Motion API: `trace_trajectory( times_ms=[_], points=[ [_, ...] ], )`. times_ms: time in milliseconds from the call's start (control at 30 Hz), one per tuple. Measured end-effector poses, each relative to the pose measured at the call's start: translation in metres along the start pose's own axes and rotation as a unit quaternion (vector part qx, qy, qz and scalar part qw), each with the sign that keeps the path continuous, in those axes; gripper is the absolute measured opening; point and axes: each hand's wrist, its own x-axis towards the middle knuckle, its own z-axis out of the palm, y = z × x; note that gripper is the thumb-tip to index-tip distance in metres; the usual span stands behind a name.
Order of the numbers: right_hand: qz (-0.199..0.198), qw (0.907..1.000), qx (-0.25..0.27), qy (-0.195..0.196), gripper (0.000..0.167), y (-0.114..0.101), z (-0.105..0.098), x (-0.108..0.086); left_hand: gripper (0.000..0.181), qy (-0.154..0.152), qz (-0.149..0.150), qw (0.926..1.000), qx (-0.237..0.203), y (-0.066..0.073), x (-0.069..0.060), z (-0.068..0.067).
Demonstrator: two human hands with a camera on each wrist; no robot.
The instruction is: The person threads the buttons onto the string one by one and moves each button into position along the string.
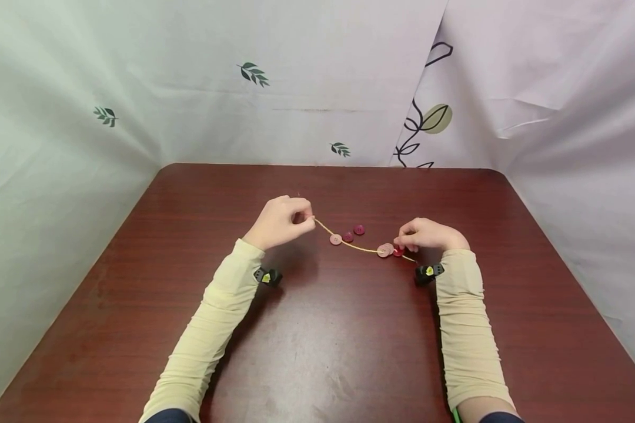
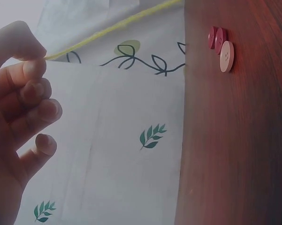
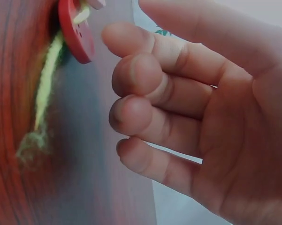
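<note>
My left hand (image 1: pixel 283 222) pinches one end of a yellow string (image 1: pixel 360 248) between thumb and index finger, raised above the table. The string slopes down to the right, through two overlapping pale pink buttons (image 1: pixel 385 251) and a red button (image 1: pixel 398 251) beside my right hand (image 1: pixel 425 234). In the right wrist view, that hand's fingers are loosely bent, with a visible gap between them and the red button (image 3: pixel 77 37). The string's frayed end (image 3: pixel 35 140) trails past this button over the table.
On the brown table (image 1: pixel 317 329) lie a loose pale pink button (image 1: pixel 336 239) and two dark red buttons, one nearer (image 1: pixel 348 237) and another farther back (image 1: pixel 359 230). White leaf-patterned curtains (image 1: pixel 296 117) hang behind the far edge and at both sides.
</note>
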Motion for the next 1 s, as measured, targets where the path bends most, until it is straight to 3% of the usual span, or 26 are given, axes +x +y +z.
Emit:
trace_trajectory(
  times_ms=[300, 600, 833, 1000],
  points=[
    [-0.036, 0.9968, -0.016, 0.070, 0.016, -0.013, -0.005, -0.002, 0.011, -0.030, 0.009, 0.9995, -0.004, -0.001, 0.001, 0.001],
    [-0.104, 0.9853, 0.003, 0.136, 0.011, -0.070, -0.001, 0.004, 0.013, -0.031, 0.030, 0.9990, -0.009, 0.000, 0.001, 0.001],
    [-0.123, 0.9756, 0.064, 0.171, 0.007, -0.102, 0.016, 0.018, 0.011, -0.032, 0.048, 0.9984, -0.002, 0.000, 0.001, 0.005],
    [-0.150, 0.9698, 0.104, 0.162, 0.019, -0.111, 0.026, 0.026, 0.009, -0.030, 0.061, 0.9977, 0.001, 0.000, 0.002, 0.008]
  ],
)
